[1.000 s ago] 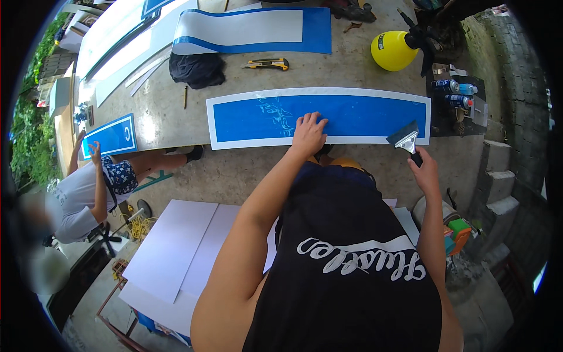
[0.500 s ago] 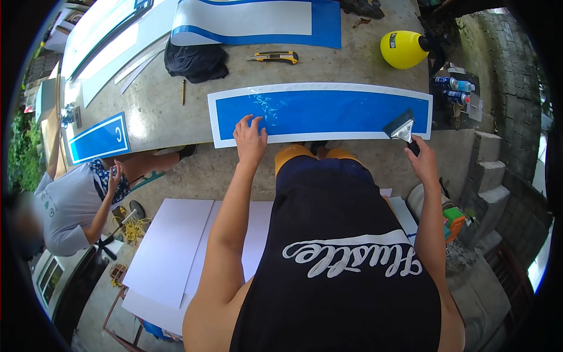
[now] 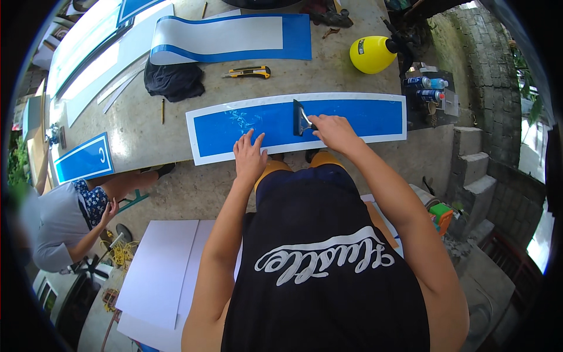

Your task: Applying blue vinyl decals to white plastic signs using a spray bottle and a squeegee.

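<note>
A long blue panel with a white border (image 3: 358,111) lies along the near edge of the table. My right hand (image 3: 335,132) is closed round the handle of a squeegee (image 3: 299,118), whose dark blade stands across the panel near its middle. My left hand (image 3: 250,155) rests with spread fingertips on the panel's lower left part, holding nothing. Whitish wet-looking streaks mark the blue surface just above those fingers.
Beyond the panel lie a yellow utility knife (image 3: 247,72), a dark cloth (image 3: 173,82), a curled blue-and-white sheet (image 3: 226,38) and a yellow spray bottle (image 3: 370,54). A co-worker (image 3: 61,214) sits at the left beside a smaller blue panel (image 3: 84,159). White boards (image 3: 158,270) lie at lower left.
My right hand has drawn the squeegee left along the panel, from its right end to the middle. My left hand stays by the lower left part. The whole view has shifted slightly.
</note>
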`<state>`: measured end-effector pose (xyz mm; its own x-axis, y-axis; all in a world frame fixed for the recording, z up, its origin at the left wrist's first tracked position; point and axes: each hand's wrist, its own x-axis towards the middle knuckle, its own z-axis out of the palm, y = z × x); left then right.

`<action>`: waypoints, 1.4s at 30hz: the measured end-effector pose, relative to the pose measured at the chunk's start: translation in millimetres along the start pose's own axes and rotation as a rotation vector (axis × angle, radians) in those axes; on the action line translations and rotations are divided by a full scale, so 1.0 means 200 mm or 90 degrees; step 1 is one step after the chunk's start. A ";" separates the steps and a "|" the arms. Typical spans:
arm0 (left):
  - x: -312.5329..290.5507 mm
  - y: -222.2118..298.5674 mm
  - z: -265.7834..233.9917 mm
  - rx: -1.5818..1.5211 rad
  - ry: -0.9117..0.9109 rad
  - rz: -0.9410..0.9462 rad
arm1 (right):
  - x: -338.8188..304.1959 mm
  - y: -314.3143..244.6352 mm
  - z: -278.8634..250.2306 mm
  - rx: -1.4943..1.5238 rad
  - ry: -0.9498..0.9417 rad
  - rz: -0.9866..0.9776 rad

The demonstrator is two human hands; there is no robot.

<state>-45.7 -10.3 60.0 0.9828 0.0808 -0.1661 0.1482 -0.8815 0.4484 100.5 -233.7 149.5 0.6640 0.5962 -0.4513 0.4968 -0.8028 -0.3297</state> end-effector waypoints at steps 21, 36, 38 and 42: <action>0.08 0.38 0.22 0.111 -0.008 -0.257 | 0.00 0.69 -0.09 -0.118 -0.148 -0.100; 0.04 0.43 0.28 0.159 0.034 -0.307 | -0.52 1.50 -0.28 -0.127 -0.151 0.085; 0.01 0.46 0.29 0.158 0.058 -0.304 | -0.53 1.48 -0.28 -0.120 -0.140 0.084; -0.08 0.51 0.29 0.106 0.096 -0.317 | -0.46 1.24 -0.23 -0.066 -0.033 -0.061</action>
<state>-52.7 -127.4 57.8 0.8048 0.5625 -0.1896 0.5925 -0.7800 0.2011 188.5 -487.7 147.5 0.5823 0.6673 -0.4643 0.6140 -0.7353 -0.2868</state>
